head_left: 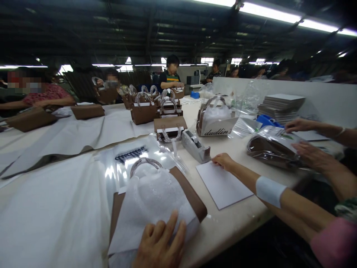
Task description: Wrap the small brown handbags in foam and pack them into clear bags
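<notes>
My left hand rests on a white tissue sheet, with its fingers partly spread. The tissue covers the front of a brown handbag that lies in front of me, its wrapped handle pointing away. Beneath the bag spreads a clear plastic bag with black lettering. An arm with a white patch, which looks like mine, reaches in from the right. At its end my right hand pinches the far corner of a white board, close to a grey tape dispenser.
Brown handbags line the table's middle. A bagged handbag stands beyond the dispenser. At right, a co-worker's hands handle another bag in clear plastic. Behind are stacked boards. White sheets cover the left side.
</notes>
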The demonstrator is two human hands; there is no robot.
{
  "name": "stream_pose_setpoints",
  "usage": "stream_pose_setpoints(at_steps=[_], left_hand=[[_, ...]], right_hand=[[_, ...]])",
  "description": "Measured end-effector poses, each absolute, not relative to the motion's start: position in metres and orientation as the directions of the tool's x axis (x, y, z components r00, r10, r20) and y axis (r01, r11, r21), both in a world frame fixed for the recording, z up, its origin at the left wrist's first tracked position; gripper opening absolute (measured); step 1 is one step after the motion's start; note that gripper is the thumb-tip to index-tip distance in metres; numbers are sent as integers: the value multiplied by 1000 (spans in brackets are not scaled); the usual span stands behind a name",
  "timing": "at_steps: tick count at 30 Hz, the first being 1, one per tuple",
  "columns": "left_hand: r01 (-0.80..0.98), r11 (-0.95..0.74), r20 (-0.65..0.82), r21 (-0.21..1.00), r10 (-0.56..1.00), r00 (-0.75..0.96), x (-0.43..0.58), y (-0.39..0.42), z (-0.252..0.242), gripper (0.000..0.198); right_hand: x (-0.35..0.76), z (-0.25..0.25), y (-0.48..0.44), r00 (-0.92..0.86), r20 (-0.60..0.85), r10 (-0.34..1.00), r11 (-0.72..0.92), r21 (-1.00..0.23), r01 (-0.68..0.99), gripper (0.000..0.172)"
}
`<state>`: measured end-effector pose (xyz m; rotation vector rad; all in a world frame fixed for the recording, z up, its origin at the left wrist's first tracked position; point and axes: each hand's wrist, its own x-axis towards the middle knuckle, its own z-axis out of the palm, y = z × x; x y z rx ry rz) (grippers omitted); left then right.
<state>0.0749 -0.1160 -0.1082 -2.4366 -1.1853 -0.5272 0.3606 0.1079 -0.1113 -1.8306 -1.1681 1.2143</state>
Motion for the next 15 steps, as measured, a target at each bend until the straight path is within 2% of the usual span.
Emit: stream_pose_setpoints(at_steps=[4, 6, 8, 9, 12, 15], left_hand=[[819, -559, 443, -129, 706, 552, 78, -122, -104, 32], [826, -552, 430, -114, 722, 542, 79, -123, -101, 35], [827, -551, 418, -112, 729, 542, 79, -123, -98, 38], [826, -551, 413, -117, 729, 545, 79, -123, -97, 39], [818, -551, 402, -163, 720, 566, 79, -122, -94, 38], [806, -557, 368, -200, 719, 589, 81, -121, -91, 32]], right_hand=[[341, -79, 53, 75, -348, 935, -356, -915, 190, 18], [321, -61, 14, -81, -375, 924, -365, -924, 119, 22], [298, -48, -25, -332, -441, 834, -459, -888, 29, 25], [287, -45, -42, -392, -470, 791, -506, -862, 12, 26], [262, -50, -74, -385, -574, 722, -606, -794, 49, 25], [253, -59, -81, -318, -617, 720, -614, -780, 123, 23]])
